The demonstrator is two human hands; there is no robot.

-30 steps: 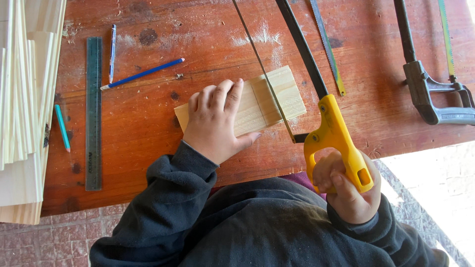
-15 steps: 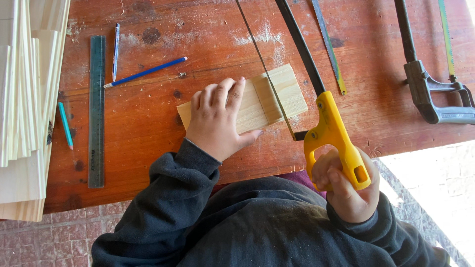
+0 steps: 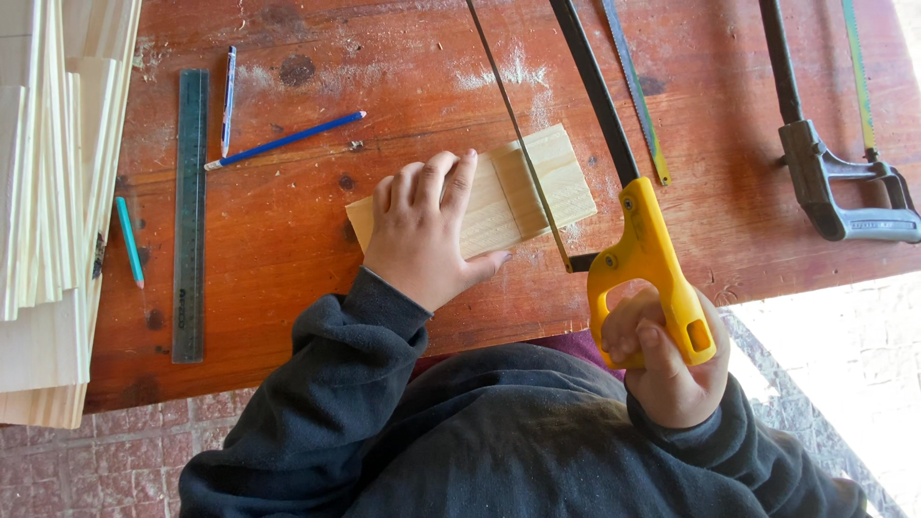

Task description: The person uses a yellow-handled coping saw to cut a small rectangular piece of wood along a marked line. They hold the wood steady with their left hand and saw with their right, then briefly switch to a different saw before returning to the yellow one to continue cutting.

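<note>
**Sawing a small board at the tabletop edge**

Red-brown tabletop, dusted with sawdust. Stack of pale boards at far left; steel ruler beside it. Yellow-handled hacksaw, blade lying across the small wooden board near the front edge. Left hand pressed flat on the board, fingers spread, likely to steady it. Right hand wrapped tight around the handle. Blue pencil lies apart.

Left hand on board; ruler left; saw right.
</note>
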